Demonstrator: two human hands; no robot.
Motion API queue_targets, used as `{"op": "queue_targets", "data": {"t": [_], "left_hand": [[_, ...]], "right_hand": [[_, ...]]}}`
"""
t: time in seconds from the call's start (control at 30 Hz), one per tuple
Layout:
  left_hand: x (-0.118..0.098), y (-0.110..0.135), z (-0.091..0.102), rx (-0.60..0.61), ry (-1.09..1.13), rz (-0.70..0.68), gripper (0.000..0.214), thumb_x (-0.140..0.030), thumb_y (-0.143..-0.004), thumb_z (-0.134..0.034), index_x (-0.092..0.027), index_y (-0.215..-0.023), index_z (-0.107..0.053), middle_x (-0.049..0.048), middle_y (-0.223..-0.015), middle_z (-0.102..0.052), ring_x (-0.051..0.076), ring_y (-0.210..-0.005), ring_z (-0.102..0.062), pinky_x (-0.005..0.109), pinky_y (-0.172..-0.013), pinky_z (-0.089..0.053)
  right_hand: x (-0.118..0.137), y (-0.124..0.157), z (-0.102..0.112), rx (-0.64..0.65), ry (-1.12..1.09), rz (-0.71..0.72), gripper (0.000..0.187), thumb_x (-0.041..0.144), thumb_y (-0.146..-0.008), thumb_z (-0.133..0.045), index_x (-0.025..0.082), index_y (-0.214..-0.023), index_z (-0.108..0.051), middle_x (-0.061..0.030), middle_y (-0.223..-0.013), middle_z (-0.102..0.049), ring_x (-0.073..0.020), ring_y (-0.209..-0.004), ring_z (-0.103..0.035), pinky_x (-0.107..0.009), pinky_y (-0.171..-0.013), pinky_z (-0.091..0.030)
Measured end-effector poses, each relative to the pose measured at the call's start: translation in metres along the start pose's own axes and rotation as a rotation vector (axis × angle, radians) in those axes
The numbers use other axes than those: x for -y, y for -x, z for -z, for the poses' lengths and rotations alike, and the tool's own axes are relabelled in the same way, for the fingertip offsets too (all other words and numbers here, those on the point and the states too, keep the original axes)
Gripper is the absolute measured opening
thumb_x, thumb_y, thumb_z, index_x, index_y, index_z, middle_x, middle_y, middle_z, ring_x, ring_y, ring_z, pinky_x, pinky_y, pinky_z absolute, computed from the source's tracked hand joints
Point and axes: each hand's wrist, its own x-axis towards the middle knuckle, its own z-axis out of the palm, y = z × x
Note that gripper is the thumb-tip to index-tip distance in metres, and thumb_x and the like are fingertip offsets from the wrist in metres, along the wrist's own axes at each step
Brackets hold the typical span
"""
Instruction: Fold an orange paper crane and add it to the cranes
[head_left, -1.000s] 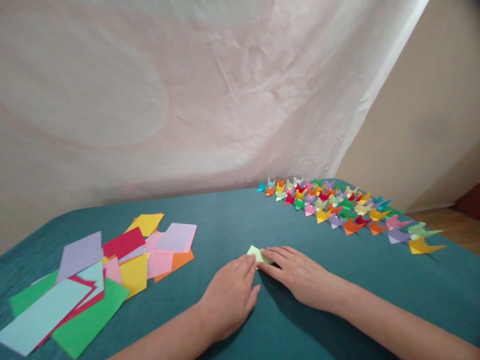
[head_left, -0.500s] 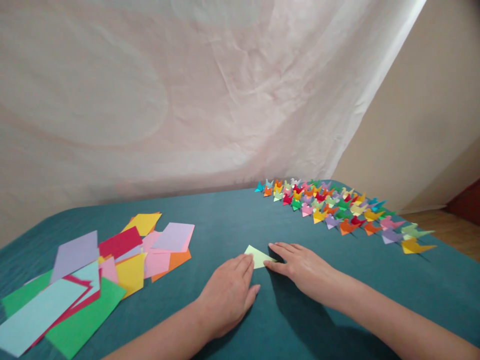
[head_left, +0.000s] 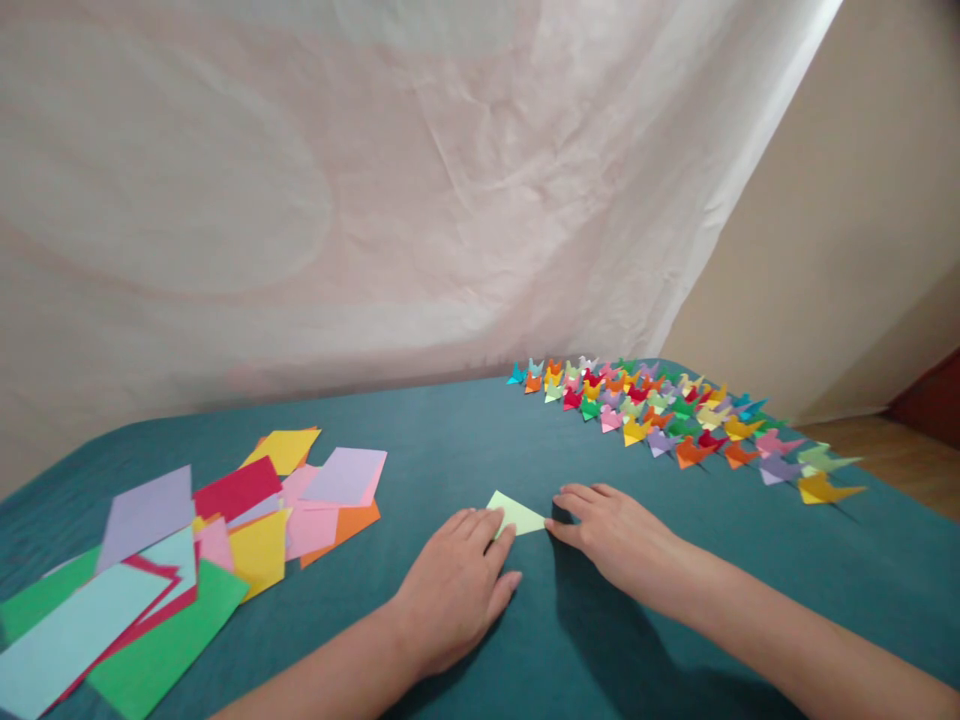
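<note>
A small pale-green piece of folded paper point(head_left: 519, 515) lies flat on the table, its narrow tip pointing right. My left hand point(head_left: 459, 585) rests on its left side, fingers stretched out flat and thumb apart on the cloth. At the paper's right tip is the thumb of my right hand point(head_left: 604, 530), touching or nearly touching it. The right index finger stands off from that thumb, with a gap between them. Part of the paper is hidden under my left fingertips.
Loose coloured sheets overlap at the left, among them a green sheet point(head_left: 172, 640) and a red one point(head_left: 238, 492). Many folded paper birds stand in rows at the back right, a yellow bird point(head_left: 825, 489) nearest. The dark teal tablecloth point(head_left: 442, 430) meets a hanging pale curtain point(head_left: 420, 200) behind.
My right hand has slid a little to the right along the paper to its tip. My left hand stays on the paper's left side. The view has shifted slightly.
</note>
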Motion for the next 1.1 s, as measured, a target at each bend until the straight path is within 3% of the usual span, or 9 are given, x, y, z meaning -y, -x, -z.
{"op": "queue_targets", "data": {"t": [0.2, 0.4, 0.77, 1.1], "left_hand": [[0.0, 0.0, 0.002, -0.036, 0.011, -0.022, 0.036, -0.035, -0.09, -0.045, -0.02, -0.122, -0.049, 0.0106, -0.123, -0.053, 0.024, -0.112, -0.05, 0.044, -0.101, -0.033], [0.001, -0.002, 0.003, -0.033, 0.021, -0.019, 0.034, -0.034, -0.09, -0.044, -0.021, -0.121, -0.049, 0.0098, -0.12, -0.054, 0.023, -0.111, -0.05, 0.043, -0.101, -0.032], [0.002, -0.004, 0.008, -0.041, 0.02, -0.006, 0.028, -0.034, -0.089, -0.047, -0.02, -0.11, -0.058, 0.0089, -0.111, -0.059, 0.023, -0.106, -0.052, 0.043, -0.098, -0.035], [-0.003, 0.002, 0.012, -0.043, -0.095, 0.065, 0.026, -0.028, -0.085, -0.048, -0.011, -0.094, -0.067, 0.0126, -0.115, -0.06, 0.027, -0.121, -0.043, 0.042, -0.102, -0.033]], "right_hand": [[0.005, -0.009, -0.008, -0.088, -0.032, 0.028, 0.015, 0.014, -0.083, -0.057, 0.016, -0.092, -0.068, -0.0108, -0.103, -0.064, -0.0225, -0.097, -0.056, -0.034, -0.081, -0.043], [0.014, -0.016, -0.021, -0.202, -0.066, 0.1, 0.02, 0.015, -0.085, -0.055, 0.014, -0.103, -0.063, -0.0089, -0.108, -0.062, -0.0217, -0.102, -0.052, -0.037, -0.089, -0.039], [0.023, -0.015, -0.022, -0.177, -0.025, 0.103, 0.019, 0.012, -0.082, -0.055, 0.011, -0.099, -0.063, -0.0114, -0.103, -0.062, -0.0218, -0.092, -0.054, -0.035, -0.08, -0.041], [0.022, -0.016, -0.02, -0.172, -0.011, 0.094, 0.018, 0.011, -0.08, -0.056, 0.011, -0.097, -0.064, -0.0107, -0.097, -0.063, -0.0206, -0.085, -0.055, -0.034, -0.075, -0.04]]}}
